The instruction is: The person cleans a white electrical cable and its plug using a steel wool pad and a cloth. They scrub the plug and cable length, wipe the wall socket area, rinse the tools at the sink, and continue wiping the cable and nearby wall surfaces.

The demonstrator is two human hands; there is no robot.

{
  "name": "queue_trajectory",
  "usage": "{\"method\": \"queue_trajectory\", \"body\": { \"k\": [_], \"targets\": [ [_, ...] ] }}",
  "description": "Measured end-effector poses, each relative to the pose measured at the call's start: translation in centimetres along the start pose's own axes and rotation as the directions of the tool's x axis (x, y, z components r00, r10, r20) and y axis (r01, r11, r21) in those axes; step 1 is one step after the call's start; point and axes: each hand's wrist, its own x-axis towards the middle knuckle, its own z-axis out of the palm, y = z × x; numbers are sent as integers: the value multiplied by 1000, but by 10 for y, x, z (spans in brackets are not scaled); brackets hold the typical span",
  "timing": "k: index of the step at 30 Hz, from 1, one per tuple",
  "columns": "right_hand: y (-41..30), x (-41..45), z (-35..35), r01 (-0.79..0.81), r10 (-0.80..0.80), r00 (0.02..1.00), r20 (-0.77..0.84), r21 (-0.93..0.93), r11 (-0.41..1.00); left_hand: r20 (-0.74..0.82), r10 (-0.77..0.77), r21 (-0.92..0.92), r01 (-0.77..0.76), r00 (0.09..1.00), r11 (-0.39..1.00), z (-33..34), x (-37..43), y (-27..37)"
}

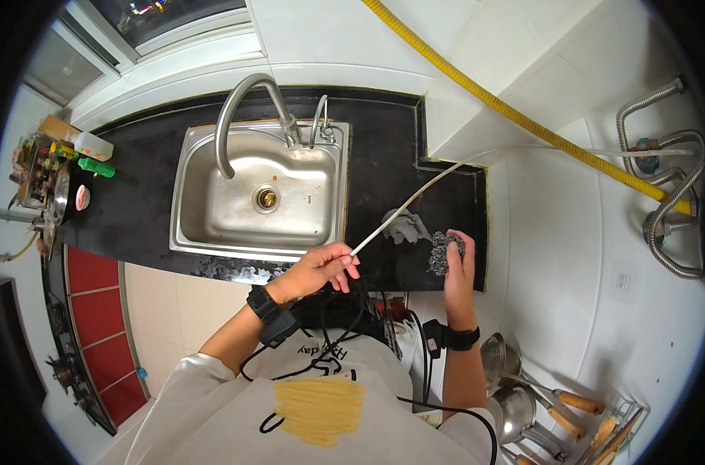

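Observation:
My left hand [329,266] pinches the free end of a thin white hose [410,200] between thumb and fingers, just off the sink's front right corner. From there the hose runs up and right to the wall pipes. My right hand [460,273] grips a grey steel wool scourer [444,256] over the right end of the black countertop [381,145]. A crumpled grey cloth [406,227] lies on the counter between my two hands. To the left is the stainless steel sink [224,218], with bits of brown debris around its drain [266,199].
A curved faucet [224,133] and a small tap [315,125] stand behind the sink. A yellow corrugated hose [492,99] crosses the right wall to metal flexible pipes [657,229]. Bottles [94,145] crowd the far left. Pots [512,410] and wooden-handled utensils [576,401] sit lower right.

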Motion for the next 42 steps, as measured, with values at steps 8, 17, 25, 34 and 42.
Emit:
{"method": "queue_trajectory", "body": {
  "k": [8, 17, 25, 34, 42],
  "targets": [
    [-22, -25, 40, 442, -410, 886, 219, -126, 888, 54, 2, 56, -5, 999, 998, 15, 3, 17],
    [-27, 3, 50, 601, -576, 791, 208, -440, 667, -30, 130, -18, -130, 991, 991, 26, -8, 11],
    [-18, -24, 61, 826, -626, 564, 539, -365, 430, -104, 124, -92, -134, 987, 987, 33, -10, 16],
    [-3, 18, 21, 586, -569, 765, 301, -691, 422, -179, 169, -87, -187, 969, 979, 37, -12, 24],
    [7, 16, 21, 610, -547, 765, 339, -653, 449, -287, 156, -76, -185, 945, 980, 31, -22, 35]
  ]
}}
